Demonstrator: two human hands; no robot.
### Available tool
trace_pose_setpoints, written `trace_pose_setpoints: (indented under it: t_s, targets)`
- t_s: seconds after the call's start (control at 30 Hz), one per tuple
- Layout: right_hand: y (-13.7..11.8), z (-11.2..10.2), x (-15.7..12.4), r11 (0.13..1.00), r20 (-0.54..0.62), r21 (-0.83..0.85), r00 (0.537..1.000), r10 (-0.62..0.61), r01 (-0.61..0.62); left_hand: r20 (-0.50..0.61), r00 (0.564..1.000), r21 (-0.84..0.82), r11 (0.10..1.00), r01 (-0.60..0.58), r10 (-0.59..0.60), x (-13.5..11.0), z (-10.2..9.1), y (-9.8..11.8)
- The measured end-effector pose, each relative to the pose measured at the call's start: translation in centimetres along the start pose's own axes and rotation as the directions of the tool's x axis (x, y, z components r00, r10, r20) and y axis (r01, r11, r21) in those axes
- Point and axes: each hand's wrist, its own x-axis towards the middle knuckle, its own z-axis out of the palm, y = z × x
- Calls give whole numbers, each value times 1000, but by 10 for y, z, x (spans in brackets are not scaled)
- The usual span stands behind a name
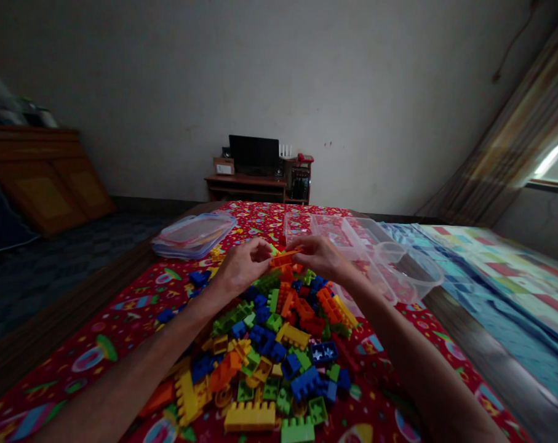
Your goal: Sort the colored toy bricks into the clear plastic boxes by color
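Observation:
Both hands meet over the far end of a heap of toy building bricks (263, 338) in yellow, green, blue, orange and red. Between them is an orange building brick (284, 257), long and narrow. My left hand (244, 266) pinches its left end, fingers curled. At the other end, my right hand (321, 255) grips the brick between thumb and fingers. A small yellow-green piece shows just behind the brick, partly covered by the left fingers. Loose blue bricks (199, 278) lie left of my left wrist.
Clear plastic containers (410, 271) stand at the table's right side. Stacked lids (193, 234) lie at the left edge. A red patterned cloth (122, 332) covers the table. Beyond it are a desk with a monitor (254, 154), and a bed (500, 277) to the right.

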Motion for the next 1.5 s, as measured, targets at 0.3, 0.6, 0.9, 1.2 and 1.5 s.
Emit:
trace_pose_setpoints:
  t_s: [0.3,0.6,0.9,1.2,1.5]
  targets:
    - [5,-25,1,998,-157,-24,986,56,-61,133,987,49,994,-96,89,-6,-4,12]
    - [21,-50,0,995,-303,-37,950,75,-91,392,862,277,852,-443,321,-22,8,16]
    - [39,-61,-3,985,-279,-55,950,142,-164,290,938,324,902,-285,192,-19,4,23]
    - [39,-59,74,834,-383,-427,905,184,-350,174,978,193,969,-152,119,-12,-1,16]
    - [14,-36,46,857,-195,-503,981,10,-109,193,981,-267,961,76,-24,-4,-1,1]
